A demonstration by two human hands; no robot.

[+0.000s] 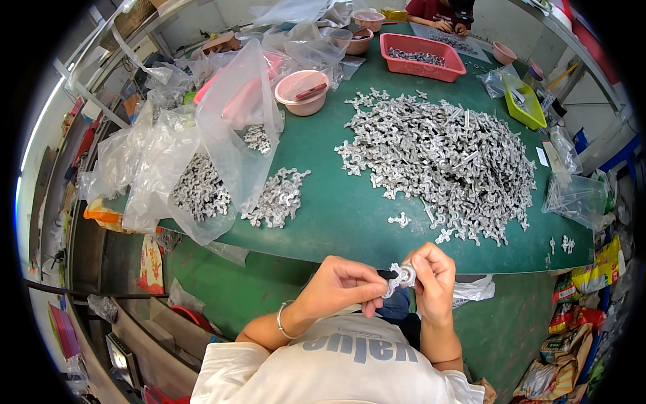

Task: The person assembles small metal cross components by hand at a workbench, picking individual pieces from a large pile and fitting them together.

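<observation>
— Where is the metal piece [403, 275] held?
— It is held just off the near edge of the worktop [323, 239], in front of the light shirt [323, 367], between both hands.
— How is each grip set?
— By the left grip [346, 286], its lower-left part is pinched between thumb and fingers; by the right grip [435, 277], its rounded end is clasped. Something dark is seen at the left fingertips, too small to be made out.
— What is found nearest on the worktop?
— A single loose piece [400, 219] is set apart from a large heap [444, 161] of similar silvery pieces. To the left, a smaller pile [276, 198] is seen beside a clear plastic bag [239, 114].
— And farther out?
— A pink bowl [301, 105] is placed behind the smaller pile. Metal parts are held in a pink tray [425, 70] beyond the large heap, and a yellow-green basket [532, 121] is placed to its right. At the far end, a co-worker [437, 12] is seated.
</observation>
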